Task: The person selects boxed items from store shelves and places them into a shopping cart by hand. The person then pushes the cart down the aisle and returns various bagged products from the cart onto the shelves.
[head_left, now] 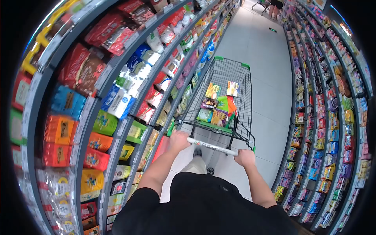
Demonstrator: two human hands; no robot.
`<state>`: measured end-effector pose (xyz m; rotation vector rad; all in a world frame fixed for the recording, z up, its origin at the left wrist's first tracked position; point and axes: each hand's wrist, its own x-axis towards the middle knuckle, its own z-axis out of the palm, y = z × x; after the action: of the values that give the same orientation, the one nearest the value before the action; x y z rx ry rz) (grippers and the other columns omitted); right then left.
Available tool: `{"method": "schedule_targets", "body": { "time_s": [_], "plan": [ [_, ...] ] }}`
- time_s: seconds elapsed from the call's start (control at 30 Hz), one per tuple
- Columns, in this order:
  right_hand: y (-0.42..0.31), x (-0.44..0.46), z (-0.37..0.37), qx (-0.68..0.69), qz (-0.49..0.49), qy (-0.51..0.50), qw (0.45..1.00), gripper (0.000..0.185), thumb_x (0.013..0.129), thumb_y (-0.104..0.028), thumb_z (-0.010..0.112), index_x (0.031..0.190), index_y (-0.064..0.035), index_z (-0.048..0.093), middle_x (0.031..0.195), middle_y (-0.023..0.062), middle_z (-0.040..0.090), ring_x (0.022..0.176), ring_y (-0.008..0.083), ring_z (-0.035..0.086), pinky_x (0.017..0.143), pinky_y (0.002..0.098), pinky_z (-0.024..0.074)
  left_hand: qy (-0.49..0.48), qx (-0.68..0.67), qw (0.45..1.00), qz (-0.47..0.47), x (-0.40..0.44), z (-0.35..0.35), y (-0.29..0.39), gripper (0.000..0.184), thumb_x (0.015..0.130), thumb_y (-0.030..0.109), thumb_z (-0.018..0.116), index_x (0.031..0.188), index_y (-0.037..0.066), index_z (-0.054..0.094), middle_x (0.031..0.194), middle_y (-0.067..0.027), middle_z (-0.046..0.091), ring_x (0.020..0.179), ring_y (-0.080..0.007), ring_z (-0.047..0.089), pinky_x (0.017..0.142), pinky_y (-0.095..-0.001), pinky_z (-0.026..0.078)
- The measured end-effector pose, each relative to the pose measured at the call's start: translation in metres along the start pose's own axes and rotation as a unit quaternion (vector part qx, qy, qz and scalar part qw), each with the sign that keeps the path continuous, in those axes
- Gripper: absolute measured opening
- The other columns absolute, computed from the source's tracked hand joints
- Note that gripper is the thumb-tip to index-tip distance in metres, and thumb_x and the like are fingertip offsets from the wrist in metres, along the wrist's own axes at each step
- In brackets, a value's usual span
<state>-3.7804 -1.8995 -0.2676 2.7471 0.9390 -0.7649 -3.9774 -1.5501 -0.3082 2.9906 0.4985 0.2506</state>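
Observation:
Both of my hands grip the white handle (212, 146) of a shopping cart (246, 92). My left hand (179, 141) is wrapped round the handle's left end, close to the left shelves. At the right end, my right hand (245, 157) is closed round the bar. Inside the wire basket lie several packaged goods: a yellow box (213, 90), a white and yellow box (233, 89), a purple and yellow pack (218, 117), a green and blue pack (205, 115), and a green and orange item (227, 104). Their exact kinds are too small to tell.
Shelves of bagged snacks (98, 125) curve close along the left. More shelves with colourful packets (321, 133) line the right side. A pale tiled floor (270, 70) runs between them. Far ahead stand a person's legs (275, 11); a small dark object (273, 29) lies on the floor.

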Motion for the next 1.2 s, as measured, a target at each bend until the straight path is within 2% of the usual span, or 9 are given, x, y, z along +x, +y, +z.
{"method": "schedule_targets", "body": {
  "time_s": [0.5,0.57,0.77,0.83,0.87,0.93,1.07,1.13,1.2],
  "plan": [
    [0.046,0.245,-0.152,-0.014,0.022,-0.009,1.000,0.033,0.082,-0.039,0.064,0.097,-0.0153,0.082,0.097,0.0150,0.080,0.091,0.0336,0.078,0.081,0.0466,0.0626,0.018,-0.062,0.997,0.047,0.302,0.061,-0.063,0.011,0.065,0.023,0.074,0.072,0.016,0.068,0.077,-0.0047,0.070,0.080,-0.0257,0.070,0.078,-0.0440,0.047],
    [0.060,0.276,-0.175,-0.005,0.027,-0.012,1.000,0.033,0.082,-0.039,0.064,0.097,-0.0155,0.082,0.096,0.0152,0.080,0.091,0.0334,0.078,0.081,0.0468,0.0625,0.063,-0.065,0.994,0.054,0.343,0.070,-0.064,0.011,0.065,0.022,0.073,0.070,0.015,0.066,0.075,-0.0043,0.068,0.078,-0.0263,0.070,0.076,-0.0447,0.047],
    [0.106,0.368,-0.245,0.001,0.035,-0.022,0.999,0.035,0.081,-0.042,0.066,0.096,-0.0148,0.082,0.094,0.0159,0.079,0.092,0.0333,0.077,0.082,0.0465,0.0622,0.003,-0.072,0.995,0.062,0.467,0.065,-0.053,0.011,0.066,0.022,0.072,0.072,0.014,0.066,0.075,-0.0047,0.068,0.077,-0.0270,0.069,0.074,-0.0452,0.047],
    [0.124,0.400,-0.270,0.010,0.027,-0.032,0.999,0.042,0.082,-0.053,0.069,0.096,-0.0159,0.082,0.093,0.0135,0.079,0.090,0.0341,0.077,0.082,0.0456,0.0620,-0.015,-0.069,0.996,0.060,0.511,0.065,-0.046,0.011,0.066,0.022,0.072,0.072,0.014,0.066,0.076,-0.0046,0.068,0.078,-0.0269,0.069,0.074,-0.0452,0.047],
    [0.134,0.413,-0.282,0.013,0.024,-0.037,0.999,0.042,0.082,-0.053,0.069,0.096,-0.0159,0.082,0.093,0.0135,0.079,0.090,0.0341,0.077,0.082,0.0456,0.0620,-0.033,-0.067,0.995,0.059,0.529,0.066,-0.044,0.011,0.067,0.022,0.072,0.073,0.014,0.066,0.076,-0.0046,0.069,0.080,-0.0268,0.069,0.075,-0.0453,0.047],
    [0.159,0.445,-0.328,0.069,-0.035,-0.091,0.993,0.052,0.086,-0.065,0.068,0.090,-0.0152,0.081,0.086,0.0123,0.078,0.084,0.0354,0.075,0.078,0.0462,0.0598,-0.051,-0.066,0.995,0.063,0.570,0.058,-0.036,0.011,0.067,0.022,0.072,0.072,0.015,0.066,0.077,-0.0043,0.068,0.080,-0.0265,0.069,0.074,-0.0450,0.047],
    [0.208,0.548,-0.388,0.222,-0.116,-0.072,0.965,0.053,0.094,-0.062,0.067,0.082,-0.0114,0.078,0.078,0.0129,0.075,0.074,0.0375,0.070,0.072,0.0457,0.0558,-0.052,-0.070,0.994,0.067,0.641,0.074,-0.029,0.010,0.073,0.025,0.072,0.072,0.017,0.066,0.075,-0.0037,0.067,0.076,-0.0257,0.067,0.074,-0.0429,0.045],
    [0.195,0.628,-0.427,0.372,-0.030,0.123,0.919,0.047,0.102,-0.042,0.065,0.074,-0.0050,0.071,0.069,0.0128,0.070,0.066,0.0320,0.066,0.067,0.0433,0.0515,-0.070,-0.069,0.993,0.069,0.674,0.078,-0.025,0.012,0.071,0.025,0.073,0.072,0.017,0.064,0.075,-0.0032,0.066,0.076,-0.0256,0.067,0.072,-0.0424,0.045],
    [0.185,0.738,-0.425,0.570,0.003,0.119,0.813,0.039,0.103,-0.031,0.065,0.078,-0.0017,0.070,0.067,0.0085,0.066,0.060,0.0185,0.062,0.060,0.0346,0.0478,-0.091,-0.067,0.991,0.066,0.698,0.079,-0.019,0.014,0.069,0.025,0.074,0.071,0.017,0.063,0.075,-0.0027,0.066,0.077,-0.0255,0.066,0.071,-0.0418,0.045]
  ]
}}
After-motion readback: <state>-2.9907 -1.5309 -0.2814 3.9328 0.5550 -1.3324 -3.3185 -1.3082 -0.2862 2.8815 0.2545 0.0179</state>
